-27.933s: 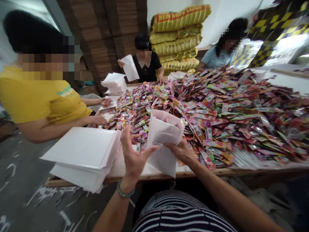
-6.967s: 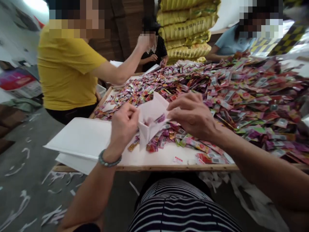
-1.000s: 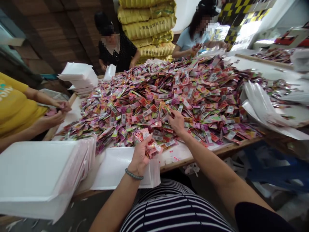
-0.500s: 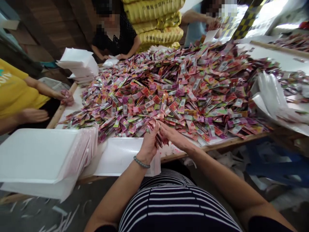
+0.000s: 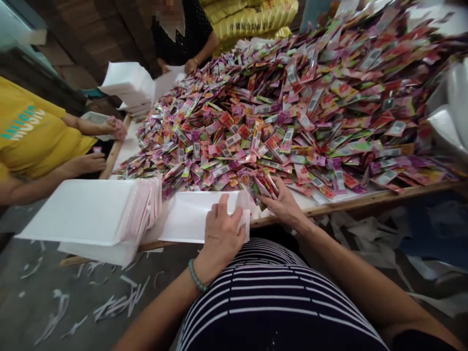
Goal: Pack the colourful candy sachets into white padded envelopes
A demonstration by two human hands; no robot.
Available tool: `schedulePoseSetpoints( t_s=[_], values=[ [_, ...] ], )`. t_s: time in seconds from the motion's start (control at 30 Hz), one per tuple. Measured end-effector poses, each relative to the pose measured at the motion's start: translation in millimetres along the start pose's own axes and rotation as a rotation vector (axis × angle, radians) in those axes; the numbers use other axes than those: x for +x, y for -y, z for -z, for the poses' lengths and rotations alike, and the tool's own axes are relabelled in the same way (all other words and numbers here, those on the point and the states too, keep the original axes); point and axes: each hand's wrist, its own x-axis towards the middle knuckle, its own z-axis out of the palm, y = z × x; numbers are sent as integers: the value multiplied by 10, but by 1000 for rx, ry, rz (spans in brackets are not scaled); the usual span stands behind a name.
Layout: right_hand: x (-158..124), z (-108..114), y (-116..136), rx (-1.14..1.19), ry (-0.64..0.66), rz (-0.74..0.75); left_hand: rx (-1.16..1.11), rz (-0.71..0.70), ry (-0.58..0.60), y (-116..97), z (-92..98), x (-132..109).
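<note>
My right hand is closed around a small stack of colourful sachets at the front edge of the heap. Over the right part of a white mailing envelope, my left hand hovers or rests with its fingers apart; nothing shows in it, and whether it touches the envelope I cannot tell. The envelope lies flat on the table edge, its pinkish opening end to the right. Behind both hands spreads a large heap of small pink, purple and green sachets.
A stack of white envelopes overhangs the table at left; another stack stands farther back. One person in a yellow shirt sits at left, another in black at the back. A wooden rim edges the table. Paper strips litter the floor.
My hands have come apart. The left has let go of the sachets and moved down over the envelope; the right has shifted right, keeping the sachets. The view has turned slightly.
</note>
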Motion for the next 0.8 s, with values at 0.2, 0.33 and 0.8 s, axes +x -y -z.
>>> schedulePoseSetpoints(
  t_s=[0.2,0.33,0.8],
  values=[
    [-248,-117,-101,-188,210,175,442,105,104,193,-45,-140],
    [-281,-188,-161,-636,377,452,277,42,-102,301,-31,-107],
    [158,-328,573,-751,828,496,-438,19,-59,2,26,38]
  ],
)
